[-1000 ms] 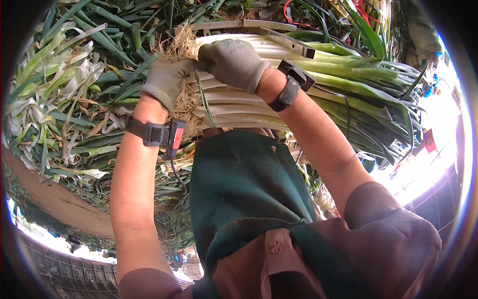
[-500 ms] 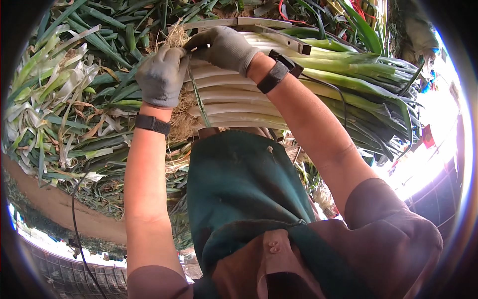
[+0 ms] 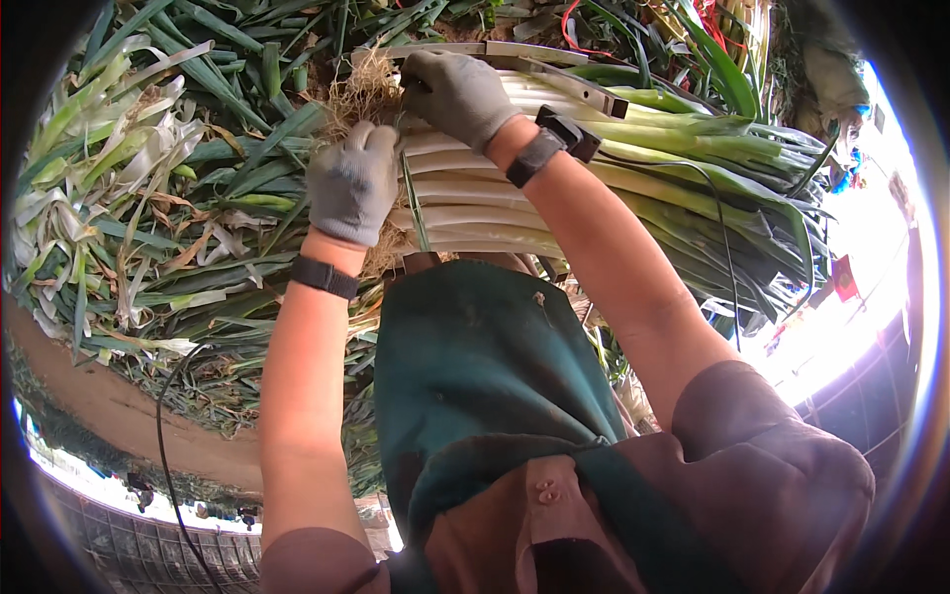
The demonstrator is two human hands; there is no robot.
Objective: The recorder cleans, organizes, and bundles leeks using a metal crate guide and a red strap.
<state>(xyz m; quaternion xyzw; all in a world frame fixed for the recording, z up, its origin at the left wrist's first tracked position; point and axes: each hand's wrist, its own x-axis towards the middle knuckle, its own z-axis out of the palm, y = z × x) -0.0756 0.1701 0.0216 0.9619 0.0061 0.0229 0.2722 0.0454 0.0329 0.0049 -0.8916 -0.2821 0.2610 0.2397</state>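
Note:
A thick bundle of leeks point(image 3: 485, 188) lies crosswise before me, its roots point(image 3: 361, 94) at the left and green leaves to the right. Around the white stems near the roots runs a narrow green leaf strip point(image 3: 414, 203). My left hand point(image 3: 353, 183), in a grey glove, is closed by the roots, its fingertips pinched at the strip's upper end. Over the far side of the stems, my right hand point(image 3: 460, 97), gloved alike, is curled closed with its fingertips bent down near the roots. What it grips is hidden.
Metal bars point(image 3: 579, 89) of a rack stand at the bundle's far side. Loose leek leaves point(image 3: 109, 198) are heaped at the left. Red string point(image 3: 717, 25) shows at the far right. A black cable point(image 3: 727, 228) runs from the right wrist band.
Both hands have shifted right, the left also nearer to me. A gap now shows between them, with the roots visible there. The bundle appears slightly shifted in view.

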